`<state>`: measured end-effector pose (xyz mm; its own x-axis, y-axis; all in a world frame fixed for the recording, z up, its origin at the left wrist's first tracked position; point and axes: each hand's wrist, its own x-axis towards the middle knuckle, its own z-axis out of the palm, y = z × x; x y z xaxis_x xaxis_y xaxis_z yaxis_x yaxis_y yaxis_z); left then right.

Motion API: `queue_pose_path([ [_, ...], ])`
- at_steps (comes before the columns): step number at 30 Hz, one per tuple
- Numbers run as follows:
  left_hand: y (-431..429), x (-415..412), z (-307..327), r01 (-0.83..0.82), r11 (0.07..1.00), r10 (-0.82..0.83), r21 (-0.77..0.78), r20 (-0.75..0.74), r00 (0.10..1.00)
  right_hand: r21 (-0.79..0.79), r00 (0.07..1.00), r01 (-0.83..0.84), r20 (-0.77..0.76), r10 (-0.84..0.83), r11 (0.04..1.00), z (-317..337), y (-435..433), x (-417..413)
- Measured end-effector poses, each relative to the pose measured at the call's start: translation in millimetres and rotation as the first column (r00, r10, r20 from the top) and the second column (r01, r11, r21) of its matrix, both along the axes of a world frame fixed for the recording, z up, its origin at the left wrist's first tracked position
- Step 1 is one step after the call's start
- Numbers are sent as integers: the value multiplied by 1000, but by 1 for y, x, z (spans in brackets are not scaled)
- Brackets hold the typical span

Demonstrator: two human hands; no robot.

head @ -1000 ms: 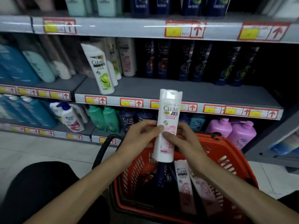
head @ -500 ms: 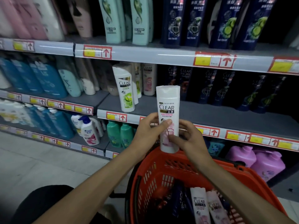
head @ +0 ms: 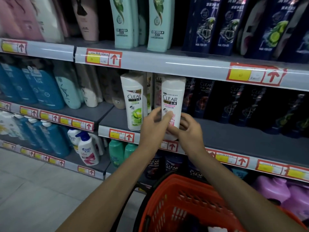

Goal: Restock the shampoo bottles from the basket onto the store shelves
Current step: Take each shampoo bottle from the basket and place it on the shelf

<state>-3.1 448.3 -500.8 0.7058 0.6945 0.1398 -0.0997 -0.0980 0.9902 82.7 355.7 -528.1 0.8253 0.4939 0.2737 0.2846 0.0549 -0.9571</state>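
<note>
Our left hand (head: pixel 153 129) and right hand (head: pixel 189 133) wrap their fingers round the lower half of the pink-label bottle (head: pixel 173 97), upright over the middle shelf (head: pixel 234 136). We should seat it flat at three o'clock of the green-label bottle (head: pixel 133 101), label outward.

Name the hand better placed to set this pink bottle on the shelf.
Probably right: the right hand cups the pink bottle at its base beside bare shelf, while the green bottle crowds the left hand.
</note>
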Motion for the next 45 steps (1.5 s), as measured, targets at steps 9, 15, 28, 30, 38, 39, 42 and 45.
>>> queue_pose_path([
  [9, 40, 38, -24, 28, 996, -15, 86, -144, 989, -50, 982, 171, 88, -166, 984, -18, 68, 56],
  [15, 62, 68, -33, 38, 993, -18, 115, -170, 985, -115, 966, 240, 123, -226, 964, -14, 97, 87],
  [28, 66, 67, -47, 90, 980, -46, 177, -238, 970, -326, 971, 211, 177, -160, 922, -14, 72, 73],
  [30, 63, 60, -50, 120, 982, -83, 142, -242, 967, -365, 975, 192, 179, -134, 911, -16, 49, 64],
  [38, 22, -3, -3, 280, 893, -84, 353, -480, 873, -549, 965, 131, 260, 20, 825, 31, -47, 27],
  [39, 17, -9, 0, 307, 875, -84, 374, -508, 857, -567, 964, 120, 262, 41, 815, 40, -58, 23],
  [42, -3, -29, 11, 391, 833, -85, 392, -608, 789, -626, 952, 89, 282, 118, 775, 58, -88, 10],
  [45, -22, -44, 21, 480, 753, -80, 451, -661, 746, -703, 924, 90, 323, 203, 706, 67, -116, -2],
])
